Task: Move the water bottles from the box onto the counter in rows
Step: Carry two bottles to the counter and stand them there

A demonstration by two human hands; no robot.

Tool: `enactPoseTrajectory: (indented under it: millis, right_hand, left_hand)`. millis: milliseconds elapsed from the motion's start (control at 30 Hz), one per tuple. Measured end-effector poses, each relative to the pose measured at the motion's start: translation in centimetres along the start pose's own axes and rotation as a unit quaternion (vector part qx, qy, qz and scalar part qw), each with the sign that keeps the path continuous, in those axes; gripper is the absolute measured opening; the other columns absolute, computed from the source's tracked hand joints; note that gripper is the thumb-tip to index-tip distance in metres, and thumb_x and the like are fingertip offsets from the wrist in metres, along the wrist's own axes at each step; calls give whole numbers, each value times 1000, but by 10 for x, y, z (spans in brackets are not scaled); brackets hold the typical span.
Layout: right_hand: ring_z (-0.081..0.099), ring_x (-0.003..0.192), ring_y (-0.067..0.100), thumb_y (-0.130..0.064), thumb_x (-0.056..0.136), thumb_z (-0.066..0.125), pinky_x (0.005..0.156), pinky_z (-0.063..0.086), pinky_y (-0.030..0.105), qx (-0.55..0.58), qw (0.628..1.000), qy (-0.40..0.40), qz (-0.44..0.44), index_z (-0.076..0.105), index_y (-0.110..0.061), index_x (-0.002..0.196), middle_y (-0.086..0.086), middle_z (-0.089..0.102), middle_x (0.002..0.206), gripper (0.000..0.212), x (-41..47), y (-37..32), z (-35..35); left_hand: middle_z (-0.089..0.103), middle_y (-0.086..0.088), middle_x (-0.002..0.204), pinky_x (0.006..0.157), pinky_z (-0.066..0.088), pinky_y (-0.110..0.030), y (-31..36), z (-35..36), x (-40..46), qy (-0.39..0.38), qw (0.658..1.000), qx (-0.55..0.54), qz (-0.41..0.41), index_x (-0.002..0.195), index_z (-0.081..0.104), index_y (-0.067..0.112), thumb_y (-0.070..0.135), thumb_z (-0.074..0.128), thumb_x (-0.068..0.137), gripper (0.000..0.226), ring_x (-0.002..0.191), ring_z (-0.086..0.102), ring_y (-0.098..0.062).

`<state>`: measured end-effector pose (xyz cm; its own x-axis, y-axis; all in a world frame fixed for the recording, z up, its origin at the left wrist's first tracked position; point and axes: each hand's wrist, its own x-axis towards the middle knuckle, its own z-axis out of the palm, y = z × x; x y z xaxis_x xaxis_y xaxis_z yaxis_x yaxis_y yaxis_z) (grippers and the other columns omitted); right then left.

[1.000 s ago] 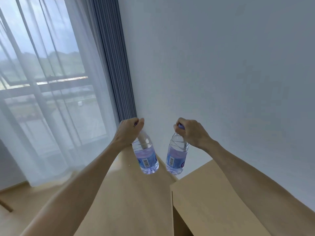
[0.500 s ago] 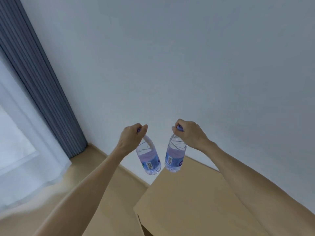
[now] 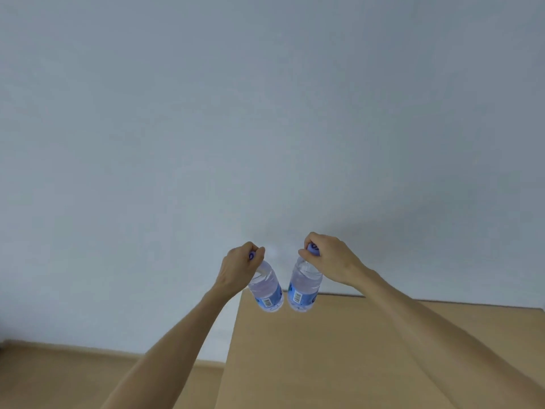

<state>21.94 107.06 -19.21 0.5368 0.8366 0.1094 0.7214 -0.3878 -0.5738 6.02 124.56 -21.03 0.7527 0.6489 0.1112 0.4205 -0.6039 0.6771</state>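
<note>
Above counter (image 3: 339, 349), L hand (image 3: 239, 268) & R hand (image 3: 333, 259) outstretched, fingers gripping bottle caps.

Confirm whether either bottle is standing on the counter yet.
No: the left hand and right hand hold both bottles by the caps above the counter.
</note>
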Motion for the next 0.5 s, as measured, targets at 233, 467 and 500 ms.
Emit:
enactPoseTrajectory:
  millis: [233,467,500]
  right_hand:
    - [50,72,11,-40,90,61,65,41,25,-16,999,3,49,52,-22,90,-11,54,83,20,2,34,9]
    - [55,87,18,-35,87,66,74,44,28,-41,997,-14,64,55,-15,103,-2,58,102,29,11,63,35]
    - [55,88,18,-36,87,66,74,45,29,-37,997,-16,62,55,-15,104,-1,58,102,30,12,68,39]
  left_hand:
    - [50,1,62,55,34,-25,5,47,35,-61,998,-30,7,76,53,1,26,52,93,31,56,39,-14]
    - [47,-3,64,59,38,-32,1,83,49,-80,997,-15,19,75,49,-2,28,52,94,35,60,38,-15]
    - [48,-3,65,60,40,-33,-1,86,49,-79,997,-17,17,75,49,0,29,53,95,35,61,39,-16]
